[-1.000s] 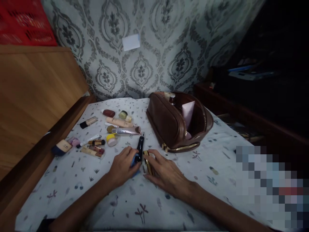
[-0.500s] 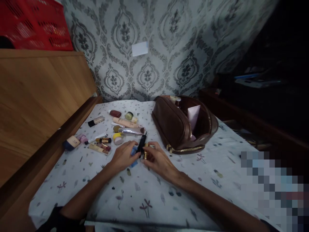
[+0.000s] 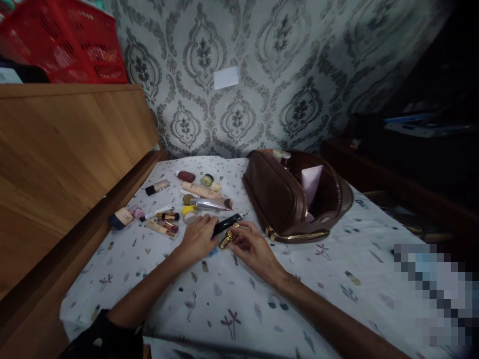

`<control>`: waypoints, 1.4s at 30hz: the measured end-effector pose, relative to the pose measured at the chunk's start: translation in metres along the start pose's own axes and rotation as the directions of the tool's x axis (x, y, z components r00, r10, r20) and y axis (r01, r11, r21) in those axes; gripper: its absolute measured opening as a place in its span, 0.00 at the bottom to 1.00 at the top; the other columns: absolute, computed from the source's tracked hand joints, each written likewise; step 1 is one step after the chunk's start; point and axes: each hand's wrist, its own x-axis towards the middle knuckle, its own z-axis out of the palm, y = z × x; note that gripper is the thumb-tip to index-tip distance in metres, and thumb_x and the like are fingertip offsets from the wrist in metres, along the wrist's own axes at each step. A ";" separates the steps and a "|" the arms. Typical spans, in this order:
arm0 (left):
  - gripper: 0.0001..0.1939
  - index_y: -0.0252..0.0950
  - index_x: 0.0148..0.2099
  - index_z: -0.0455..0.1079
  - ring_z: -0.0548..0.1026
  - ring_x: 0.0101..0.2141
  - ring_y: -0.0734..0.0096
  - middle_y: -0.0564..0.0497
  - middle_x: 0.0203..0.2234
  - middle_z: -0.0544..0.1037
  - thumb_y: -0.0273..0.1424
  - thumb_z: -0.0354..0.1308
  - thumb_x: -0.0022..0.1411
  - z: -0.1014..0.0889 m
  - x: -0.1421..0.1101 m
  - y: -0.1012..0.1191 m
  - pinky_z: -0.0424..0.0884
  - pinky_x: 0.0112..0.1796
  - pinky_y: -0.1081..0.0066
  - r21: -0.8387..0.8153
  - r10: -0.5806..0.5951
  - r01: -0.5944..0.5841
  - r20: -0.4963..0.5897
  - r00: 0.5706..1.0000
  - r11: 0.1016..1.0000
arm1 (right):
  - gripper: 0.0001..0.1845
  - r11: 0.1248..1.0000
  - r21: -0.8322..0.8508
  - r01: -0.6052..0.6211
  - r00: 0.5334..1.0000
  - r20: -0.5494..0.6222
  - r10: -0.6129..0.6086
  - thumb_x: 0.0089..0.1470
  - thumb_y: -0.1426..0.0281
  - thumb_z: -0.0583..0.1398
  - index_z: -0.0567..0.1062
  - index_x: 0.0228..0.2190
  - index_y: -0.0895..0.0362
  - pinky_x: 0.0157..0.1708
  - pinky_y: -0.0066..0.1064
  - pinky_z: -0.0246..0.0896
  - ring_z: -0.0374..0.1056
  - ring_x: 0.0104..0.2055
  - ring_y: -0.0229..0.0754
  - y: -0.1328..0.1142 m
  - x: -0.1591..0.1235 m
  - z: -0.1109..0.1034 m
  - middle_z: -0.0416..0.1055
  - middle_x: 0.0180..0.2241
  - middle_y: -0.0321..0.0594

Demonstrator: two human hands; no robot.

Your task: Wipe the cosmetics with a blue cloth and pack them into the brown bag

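Note:
My left hand [image 3: 198,237] is closed around the near end of a slim black tube [image 3: 227,224] with a thin pale tip pointing right. A bit of something blue [image 3: 213,252] shows beneath that hand, mostly hidden. Between the fingertips of my right hand [image 3: 252,244] is a small shiny gold tube [image 3: 227,238], shaped like a lipstick, just below the black one. Beyond my left hand lie a silver squeeze tube [image 3: 211,204] and a yellow-lidded jar [image 3: 189,214]. A brown zip bag [image 3: 275,197] stands open past my right hand, with a pink tube [image 3: 311,182] inside.
Several more cosmetics lie to the left, among them a beige bottle with a dark cap [image 3: 121,218] and a black-and-gold tube [image 3: 167,216]. A wooden panel [image 3: 75,129] borders the left side, with a red basket [image 3: 86,45] above it. Patterned wallpaper [image 3: 237,119] rises behind.
The black tube has swung from nearly upright in view to slanting rightward. My left hand has turned over it, and the gold tube shows more plainly. The whole view has shifted slightly.

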 end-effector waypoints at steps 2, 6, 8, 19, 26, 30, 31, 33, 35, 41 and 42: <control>0.11 0.37 0.48 0.68 0.72 0.48 0.56 0.44 0.46 0.73 0.28 0.53 0.63 -0.004 0.002 0.000 0.70 0.44 0.63 0.093 0.014 -0.011 -0.024 1.000 0.996 | 0.16 1.000 -0.002 0.015 1.000 -0.001 -0.015 0.53 0.71 0.60 0.73 0.45 0.58 0.33 0.32 0.76 0.70 0.32 0.33 0.003 -0.002 0.001 0.56 0.54 0.50; 0.12 0.37 0.49 0.68 0.69 0.50 0.56 0.43 0.47 0.72 0.29 0.47 0.67 -0.016 0.015 -0.007 0.70 0.47 0.61 0.213 0.032 -0.015 -0.077 0.997 0.977 | 0.17 0.998 -0.019 0.052 0.999 -0.007 -0.053 0.51 0.73 0.60 0.74 0.45 0.55 0.31 0.30 0.75 0.70 0.33 0.33 0.010 -0.003 0.003 0.58 0.54 0.48; 0.14 0.36 0.52 0.67 0.67 0.53 0.55 0.42 0.50 0.71 0.26 0.45 0.67 -0.021 0.027 -0.015 0.71 0.47 0.60 0.282 0.001 0.028 -0.102 0.995 0.959 | 0.17 0.997 -0.043 0.057 0.998 -0.012 -0.058 0.51 0.74 0.60 0.74 0.44 0.56 0.32 0.30 0.75 0.70 0.34 0.34 0.010 -0.002 0.002 0.59 0.53 0.48; 0.15 0.36 0.52 0.68 0.73 0.49 0.54 0.41 0.46 0.76 0.34 0.55 0.65 -0.021 0.075 -0.035 0.70 0.45 0.62 0.273 -0.029 0.043 -0.057 0.998 0.961 | 0.15 0.996 -0.075 0.047 0.999 -0.011 -0.048 0.53 0.72 0.58 0.75 0.44 0.56 0.34 0.29 0.75 0.70 0.36 0.35 0.005 -0.001 -0.001 0.59 0.52 0.46; 0.16 0.37 0.49 0.69 0.75 0.46 0.59 0.43 0.46 0.76 0.34 0.42 0.71 -0.029 0.063 -0.038 0.69 0.43 0.65 0.140 -0.076 0.107 -0.211 0.974 0.984 | 0.16 0.997 -0.054 0.046 0.999 0.002 -0.046 0.53 0.74 0.57 0.75 0.44 0.56 0.33 0.29 0.73 0.70 0.37 0.35 0.004 0.000 -0.003 0.60 0.50 0.47; 0.14 0.39 0.48 0.69 0.75 0.46 0.64 0.48 0.45 0.77 0.35 0.44 0.71 -0.024 0.034 -0.034 0.69 0.45 0.68 0.042 0.028 -0.019 -0.211 0.977 0.999 | 0.16 0.997 -0.053 0.051 0.999 -0.007 -0.052 0.54 0.74 0.57 0.75 0.45 0.56 0.33 0.30 0.73 0.70 0.38 0.36 0.004 0.000 -0.003 0.61 0.50 0.47; 0.13 0.39 0.49 0.70 0.74 0.47 0.64 0.49 0.45 0.77 0.35 0.46 0.70 -0.020 0.026 -0.031 0.69 0.46 0.68 0.017 0.089 -0.087 -0.198 0.976 0.996 | 0.16 0.997 -0.054 0.052 0.999 -0.009 -0.053 0.54 0.74 0.56 0.75 0.45 0.56 0.33 0.30 0.73 0.70 0.38 0.36 0.004 0.000 -0.003 0.61 0.50 0.46; 0.12 0.38 0.49 0.70 0.73 0.48 0.61 0.47 0.45 0.77 0.34 0.50 0.68 -0.009 0.014 -0.023 0.69 0.47 0.65 -0.010 0.188 -0.192 -0.162 0.969 0.981 | 0.17 0.997 -0.058 0.056 0.998 -0.014 -0.057 0.53 0.75 0.56 0.75 0.45 0.56 0.33 0.30 0.72 0.70 0.39 0.37 0.005 0.000 -0.002 0.62 0.49 0.46; 0.12 0.38 0.50 0.69 0.73 0.48 0.58 0.46 0.44 0.76 0.32 0.52 0.67 0.001 0.008 -0.016 0.70 0.46 0.63 -0.001 0.201 -0.202 -0.122 0.972 0.979 | 0.16 0.997 -0.056 0.061 0.998 -0.013 -0.062 0.53 0.75 0.57 0.75 0.44 0.56 0.34 0.31 0.72 0.70 0.39 0.38 0.006 0.000 -0.002 0.63 0.48 0.46; 0.11 0.36 0.50 0.69 0.73 0.47 0.58 0.44 0.45 0.75 0.29 0.53 0.66 0.012 0.013 -0.018 0.71 0.45 0.62 0.023 0.072 -0.069 -0.159 0.985 0.997 | 0.14 0.996 -0.071 0.054 0.999 0.004 -0.054 0.54 0.75 0.56 0.74 0.43 0.56 0.33 0.31 0.70 0.70 0.38 0.38 0.003 0.000 -0.006 0.66 0.46 0.46; 0.10 0.36 0.49 0.69 0.73 0.47 0.58 0.45 0.44 0.75 0.30 0.52 0.67 0.013 0.012 -0.019 0.71 0.45 0.62 0.030 0.068 -0.063 -0.186 0.980 0.998 | 0.14 0.996 -0.075 0.051 0.999 0.008 -0.050 0.54 0.75 0.56 0.74 0.43 0.56 0.33 0.31 0.70 0.70 0.38 0.38 0.003 0.000 -0.007 0.66 0.47 0.46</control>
